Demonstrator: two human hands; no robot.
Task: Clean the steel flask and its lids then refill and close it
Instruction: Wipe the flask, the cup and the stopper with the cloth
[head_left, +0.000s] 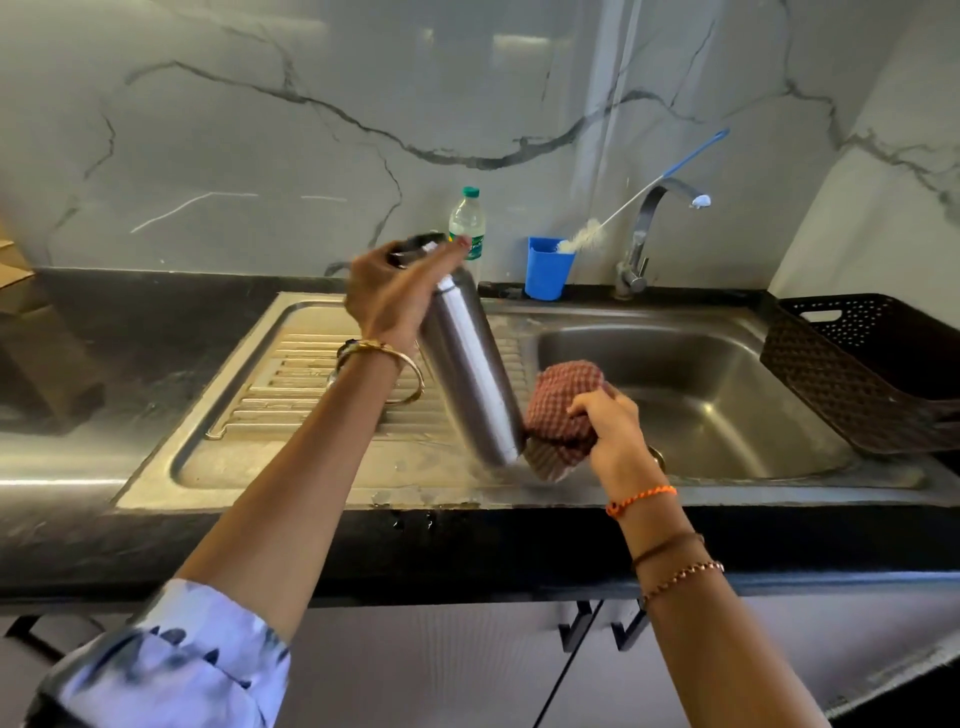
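While tilted over the ribbed steel draining board (311, 374), leaning: tall cylindrical brushed-steel flask (467, 364), dark-lidded top up and to the left, base down and to the right, close above the board near the basin's edge. Left hand (387, 293) curled round the neck and lid end, gripping it, so the long axis slanting from that hand down toward the other. At the base, just touching: bunched red-and-white checked cloth (563, 413), held in the right hand (610, 428) with fingers closed on it, over the near corner of the steel sink basin (727, 364). Right hand nearer the base, left nearer the lid; cloth to the right of the steel wall, hence likely a wipe up along that slant. On the bench behind: clear plastic bottle with green cap (467, 221), blue plastic cup (545, 273) with white bottle brush (587, 236), curved tap (644, 234).
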